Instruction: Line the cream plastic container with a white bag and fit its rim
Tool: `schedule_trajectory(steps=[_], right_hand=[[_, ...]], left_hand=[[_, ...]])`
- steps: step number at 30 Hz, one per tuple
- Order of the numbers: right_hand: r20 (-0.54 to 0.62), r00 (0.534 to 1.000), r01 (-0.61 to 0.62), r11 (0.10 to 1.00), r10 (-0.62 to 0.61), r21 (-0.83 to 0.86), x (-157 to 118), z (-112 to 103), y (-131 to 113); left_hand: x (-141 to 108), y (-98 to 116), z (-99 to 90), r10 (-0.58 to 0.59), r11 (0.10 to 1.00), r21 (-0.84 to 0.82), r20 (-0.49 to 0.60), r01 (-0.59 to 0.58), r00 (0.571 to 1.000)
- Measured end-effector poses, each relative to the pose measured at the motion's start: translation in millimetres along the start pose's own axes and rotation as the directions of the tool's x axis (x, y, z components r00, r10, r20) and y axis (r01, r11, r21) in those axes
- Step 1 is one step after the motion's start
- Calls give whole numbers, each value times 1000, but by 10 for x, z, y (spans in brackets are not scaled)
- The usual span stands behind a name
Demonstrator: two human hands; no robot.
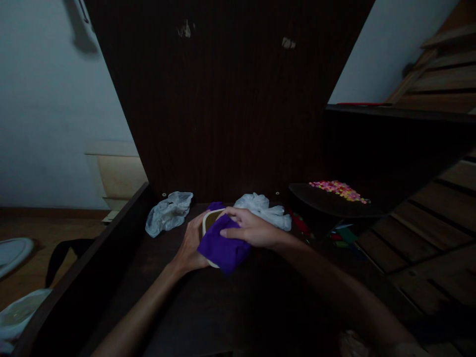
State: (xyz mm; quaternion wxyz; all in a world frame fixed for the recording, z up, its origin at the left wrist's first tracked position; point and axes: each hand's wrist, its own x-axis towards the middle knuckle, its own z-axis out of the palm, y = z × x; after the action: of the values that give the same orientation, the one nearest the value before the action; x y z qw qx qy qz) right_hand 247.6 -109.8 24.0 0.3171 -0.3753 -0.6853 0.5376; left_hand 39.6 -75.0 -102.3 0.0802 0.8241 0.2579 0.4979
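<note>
A box-like container with a pale rim and a brownish inside [212, 218] is held up over the dark desk [193, 307]. My left hand [191, 245] wraps round its left side. My right hand [245, 228] is closed on a purple cloth [225, 248], pinching it between thumb and fingers. The cloth drapes over the right part of the container and hides much of it. A further bit of purple cloth shows behind the container's far edge. What kind of container it is, I cannot tell.
Crumpled clear plastic bags [169, 213] lie at the back left, and white plastic bags [264, 208] at the back right. A corner shelf [297, 191] at right bears a string of pink and yellow beads [338, 190]. A raised side board [92, 258] edges the desk's left.
</note>
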Motion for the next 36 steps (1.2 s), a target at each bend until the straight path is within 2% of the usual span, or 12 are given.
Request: schedule_trajectory(steps=[2,5,11,13,15,18,20,22,25,29,33,36], right_hand=[[-59,998,-16,944,-4,-331,-15,121,158],[-41,999,-16,736,-16,-677,-46,256,302],[65,994,87,299,-83,-950,-73,376,402],[148,980,174,219,-132,-960,-78,377,418],[260,961,274,221,-91,-936,-93,367,420],[409,910,374,285,74,-883,-152,340,370],[458,881,405,306,123,-862,-218,320,300],[398,906,328,357,142,-875,-290,308,230],[257,947,137,480,194,-867,-371,329,213],[280,930,140,473,240,-870,-382,448,392],[233,901,45,457,365,-888,-271,575,538],[221,873,-14,475,434,-880,-123,630,559]], left_hand=[[-30,-31,31,41,999,22,-1,-40,999],[-59,-42,55,82,996,40,9,-82,997],[-104,-44,57,88,994,63,-5,-87,996],[-126,-54,54,82,994,75,-6,-82,997],[-143,-62,52,91,993,74,2,-91,996],[-153,-64,52,102,993,55,10,-102,995],[-156,-65,53,103,994,41,21,-104,994],[-162,-75,51,107,994,30,39,-108,994],[-179,-103,46,110,993,43,58,-113,992],[-191,-100,55,159,982,85,90,-167,983],[-196,-40,100,261,960,79,97,-269,960],[-213,-23,125,273,956,87,77,-280,959]])
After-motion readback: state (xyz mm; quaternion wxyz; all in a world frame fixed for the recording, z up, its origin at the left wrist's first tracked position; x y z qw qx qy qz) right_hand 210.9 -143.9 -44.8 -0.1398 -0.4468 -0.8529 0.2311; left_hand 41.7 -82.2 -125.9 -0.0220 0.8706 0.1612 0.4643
